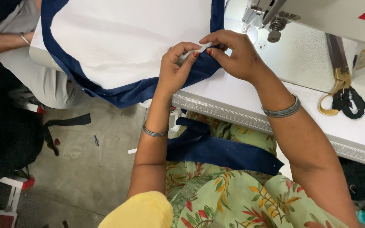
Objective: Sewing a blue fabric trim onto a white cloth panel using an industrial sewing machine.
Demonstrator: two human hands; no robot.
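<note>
Two hands: both are pinching at one spot on the table edge, fingertips nearly meeting.
Left hand [175,67]: its grip is closing narrow on a small white piece [189,54], thumb and forefinger pressing it against the navy blue trim [140,90].
Right hand [235,52]: its grip is pinching the same white piece from the other side, fingers curling down over the trim.
White fabric [127,38]: it is lying spread beyond the grip, bordered by the navy trim that is running along its edges and passing under the fingers.
Table [250,95]: it is carrying the fabric; a printed ruler strip is running along its near edge, just below the grip.
Sewing machine [317,14]: its needle area is standing just past the right hand, lit from above.
Scissors [339,84]: they are lying well to the right of the grip, beside a black scrap.
Loose navy strip [220,150]: it is hanging below the grip across the lap.
Another person's arm [1,42]: it is resting far to the left.
</note>
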